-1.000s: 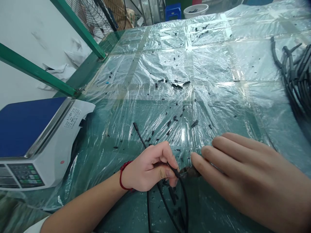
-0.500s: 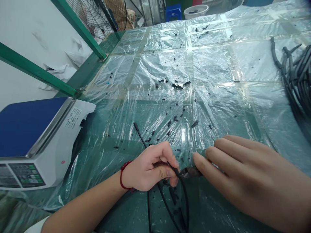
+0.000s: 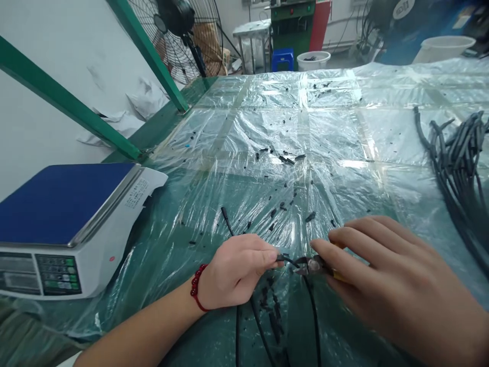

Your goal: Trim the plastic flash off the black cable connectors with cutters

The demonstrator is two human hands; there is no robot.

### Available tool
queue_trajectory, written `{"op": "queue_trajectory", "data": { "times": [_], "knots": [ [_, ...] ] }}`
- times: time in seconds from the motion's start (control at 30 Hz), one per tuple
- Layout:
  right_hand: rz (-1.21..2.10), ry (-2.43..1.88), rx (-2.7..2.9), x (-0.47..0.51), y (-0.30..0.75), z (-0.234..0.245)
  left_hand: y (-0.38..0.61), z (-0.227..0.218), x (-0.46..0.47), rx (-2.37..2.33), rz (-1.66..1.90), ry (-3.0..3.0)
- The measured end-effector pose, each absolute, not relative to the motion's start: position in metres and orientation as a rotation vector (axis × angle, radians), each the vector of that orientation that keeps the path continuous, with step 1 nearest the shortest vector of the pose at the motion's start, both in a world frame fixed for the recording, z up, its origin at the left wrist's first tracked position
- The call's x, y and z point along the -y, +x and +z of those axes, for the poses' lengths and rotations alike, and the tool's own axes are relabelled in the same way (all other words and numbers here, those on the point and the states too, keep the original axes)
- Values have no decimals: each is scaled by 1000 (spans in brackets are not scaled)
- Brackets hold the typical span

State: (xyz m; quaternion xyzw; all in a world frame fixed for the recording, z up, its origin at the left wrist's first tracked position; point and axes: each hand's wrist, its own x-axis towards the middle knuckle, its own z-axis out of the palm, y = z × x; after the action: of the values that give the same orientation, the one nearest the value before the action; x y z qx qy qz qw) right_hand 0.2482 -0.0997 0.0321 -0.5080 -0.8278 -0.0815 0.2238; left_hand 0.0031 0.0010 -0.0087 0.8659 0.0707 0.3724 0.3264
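Note:
A thin black cable (image 3: 314, 311) is pinched between the thumb and fingers of my left hand (image 3: 239, 267), with a short end poking out to the right. Another stretch of it runs down towards the near edge, and a thicker black tip shows beyond my knuckles. My right hand (image 3: 389, 275) is wrapped round diagonal cutters (image 3: 315, 266) with yellow handles, mostly hidden under the fingers. The cutter jaws point left and stand apart around or right beside the cable; I cannot tell which.
Black scraps (image 3: 284, 159) lie scattered over the plastic-covered table (image 3: 267, 127). On the left stands a weighing scale (image 3: 69, 204) with a blue platform. A bundle of black cables (image 3: 458, 148) lies at the right. Green posts (image 3: 148, 56) rise at the left edge.
My view has tilted up, showing more of the room. The left hand has turned its knuckles up over the cable, and the cutter jaws now show apart at it.

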Motion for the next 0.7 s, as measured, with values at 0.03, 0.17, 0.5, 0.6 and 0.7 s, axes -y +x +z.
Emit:
{"op": "queue_trajectory", "data": {
  "times": [0.03, 0.17, 0.5, 0.6, 0.7],
  "knots": [
    [-238, -1413, 2266, 101, 246, 31, 2, -7, -1, -204, 1020, 2356],
    [-283, -1442, 2173, 106, 237, 26, 0, 2, 1, -216, 1121, 2583],
    [-276, -1436, 2165, 110, 230, 21, -4, 3, 4, -184, 1132, 2725],
    [-269, -1438, 2175, 110, 230, 20, -3, 1, 5, -188, 1146, 2711],
    [-291, -1424, 2183, 109, 230, 21, -2, 1, 6, -176, 1154, 2698]
  ]
}}
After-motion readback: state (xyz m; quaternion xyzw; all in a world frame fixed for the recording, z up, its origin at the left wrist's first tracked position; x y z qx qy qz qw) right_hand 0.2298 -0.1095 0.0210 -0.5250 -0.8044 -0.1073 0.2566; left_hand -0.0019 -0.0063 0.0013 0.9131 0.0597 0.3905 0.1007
